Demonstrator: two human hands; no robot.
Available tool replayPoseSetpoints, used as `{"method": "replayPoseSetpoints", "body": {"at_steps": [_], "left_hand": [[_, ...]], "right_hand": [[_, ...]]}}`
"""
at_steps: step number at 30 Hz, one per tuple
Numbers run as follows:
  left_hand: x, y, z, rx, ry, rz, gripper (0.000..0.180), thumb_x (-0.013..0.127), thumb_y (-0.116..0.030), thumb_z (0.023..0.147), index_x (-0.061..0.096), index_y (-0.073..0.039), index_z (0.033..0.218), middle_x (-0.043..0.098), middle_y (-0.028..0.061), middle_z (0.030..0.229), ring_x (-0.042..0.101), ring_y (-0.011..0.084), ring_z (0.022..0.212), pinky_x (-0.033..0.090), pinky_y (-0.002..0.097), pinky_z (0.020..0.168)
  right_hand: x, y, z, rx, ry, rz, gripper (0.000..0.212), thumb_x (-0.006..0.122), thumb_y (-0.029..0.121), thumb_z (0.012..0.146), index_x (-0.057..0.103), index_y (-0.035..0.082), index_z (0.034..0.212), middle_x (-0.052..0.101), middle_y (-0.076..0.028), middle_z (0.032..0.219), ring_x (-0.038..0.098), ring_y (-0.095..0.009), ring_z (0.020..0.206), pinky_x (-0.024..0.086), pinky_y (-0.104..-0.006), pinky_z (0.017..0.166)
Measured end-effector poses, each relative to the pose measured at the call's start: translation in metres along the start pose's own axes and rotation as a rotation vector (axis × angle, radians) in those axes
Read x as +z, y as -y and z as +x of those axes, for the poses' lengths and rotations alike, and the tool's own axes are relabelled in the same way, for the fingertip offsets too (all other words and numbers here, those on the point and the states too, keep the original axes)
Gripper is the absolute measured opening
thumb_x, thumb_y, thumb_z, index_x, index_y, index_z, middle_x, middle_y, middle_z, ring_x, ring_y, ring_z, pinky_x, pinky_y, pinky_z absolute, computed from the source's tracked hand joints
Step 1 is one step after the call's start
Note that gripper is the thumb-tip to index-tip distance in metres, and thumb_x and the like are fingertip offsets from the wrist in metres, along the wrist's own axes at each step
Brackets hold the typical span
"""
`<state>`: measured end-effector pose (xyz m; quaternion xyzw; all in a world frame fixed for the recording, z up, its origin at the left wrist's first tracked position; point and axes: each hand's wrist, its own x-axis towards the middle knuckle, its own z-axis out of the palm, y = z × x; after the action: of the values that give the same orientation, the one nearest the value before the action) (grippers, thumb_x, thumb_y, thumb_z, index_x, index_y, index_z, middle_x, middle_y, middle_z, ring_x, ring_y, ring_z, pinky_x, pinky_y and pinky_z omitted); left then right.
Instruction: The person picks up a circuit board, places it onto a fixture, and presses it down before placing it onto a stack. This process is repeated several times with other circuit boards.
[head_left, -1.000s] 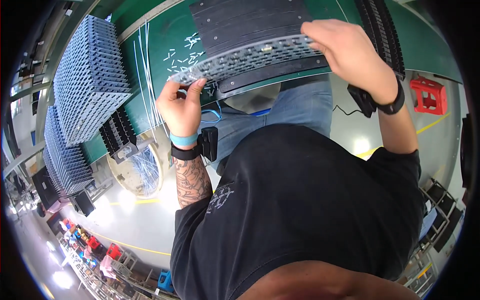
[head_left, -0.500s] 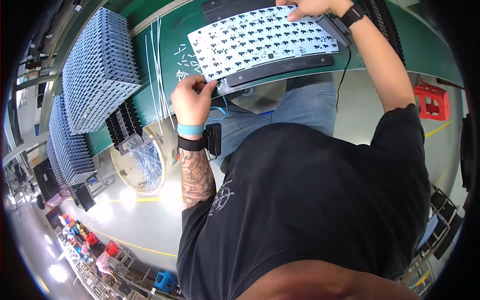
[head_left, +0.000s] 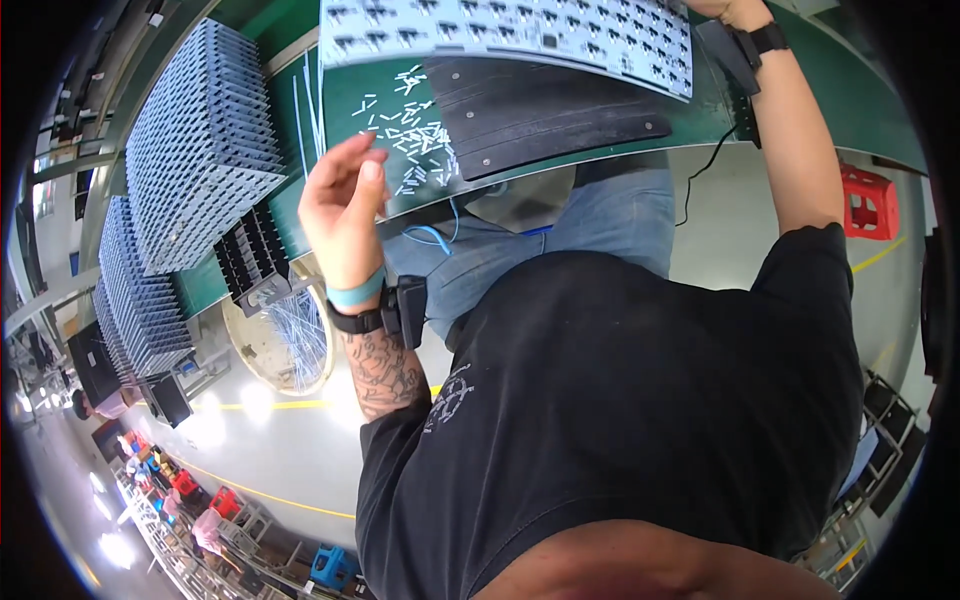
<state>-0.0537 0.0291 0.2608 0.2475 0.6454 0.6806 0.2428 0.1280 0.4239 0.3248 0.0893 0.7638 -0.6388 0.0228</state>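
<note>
A long white circuit board with rows of small black parts, like a keyboard's, is at the top of the view, its far edge cut off. My right hand is at its right end, closed on the board; most of the fingers are hidden or out of frame. The board is raised clear of a flat black fixture lying on the green bench. Left of the fixture, my left hand hovers over the bench edge with fingers loosely curved and apart, nothing in them. Small white strips lie scattered beside it.
Tall stacks of similar boards stand at the left. Thin white rods lie on the green bench. Below its edge, a round bin holds more rods. A black slotted rack sits at the edge; a red stool stands at right.
The board has come up off the black fixture and moved away and to the left with my right hand. My left hand has let go of its corner and moved left.
</note>
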Motion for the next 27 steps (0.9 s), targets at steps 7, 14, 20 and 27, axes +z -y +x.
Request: {"method": "replayPoseSetpoints", "body": {"at_steps": [7, 14, 20, 27], "left_hand": [[0.016, 0.013, 0.026, 0.104, 0.023, -0.131, 0.012, 0.074, -0.006, 0.095, 0.069, 0.005, 0.096, 0.073, 0.0115, 0.083, 0.057, 0.0084, 0.061, 0.043, 0.0224, 0.054], [0.016, 0.018, 0.005, 0.215, -0.02, -0.3, 0.01, 0.07, -0.002, 0.095, 0.068, 0.006, 0.09, 0.072, 0.0147, 0.081, 0.057, 0.0124, 0.055, 0.044, 0.0251, 0.05], [-0.008, -0.004, -0.015, 0.474, -0.201, -0.362, 0.008, 0.067, 0.0, 0.096, 0.068, 0.006, 0.09, 0.071, 0.0127, 0.081, 0.056, 0.0133, 0.054, 0.045, 0.0257, 0.051], [-0.074, 0.058, -0.023, 0.507, -0.867, 0.141, 0.011, 0.066, -0.003, 0.098, 0.072, 0.006, 0.098, 0.069, 0.0072, 0.082, 0.056, 0.0139, 0.058, 0.046, 0.027, 0.06]], "right_hand": [[0.042, -0.005, 0.007, 0.143, -0.001, -0.082, 0.027, 0.075, 0.006, 0.09, 0.068, -0.007, 0.113, 0.073, -0.002, 0.096, 0.065, -0.006, 0.082, 0.052, -0.0223, 0.073], [0.051, -0.015, 0.011, 0.218, 0.106, -0.048, 0.028, 0.075, 0.006, 0.089, 0.068, -0.007, 0.113, 0.073, -0.003, 0.096, 0.065, -0.007, 0.082, 0.052, -0.0226, 0.074], [0.026, -0.009, 0.002, 0.079, -0.031, 0.206, 0.031, 0.075, 0.005, 0.088, 0.068, -0.008, 0.116, 0.075, -0.006, 0.101, 0.068, -0.01, 0.085, 0.052, -0.0248, 0.076], [-0.029, -0.035, -0.022, -0.066, -0.318, 0.112, 0.035, 0.069, 0.008, 0.093, 0.063, -0.005, 0.125, 0.075, -0.011, 0.11, 0.072, -0.019, 0.094, 0.054, -0.0309, 0.085]]}}
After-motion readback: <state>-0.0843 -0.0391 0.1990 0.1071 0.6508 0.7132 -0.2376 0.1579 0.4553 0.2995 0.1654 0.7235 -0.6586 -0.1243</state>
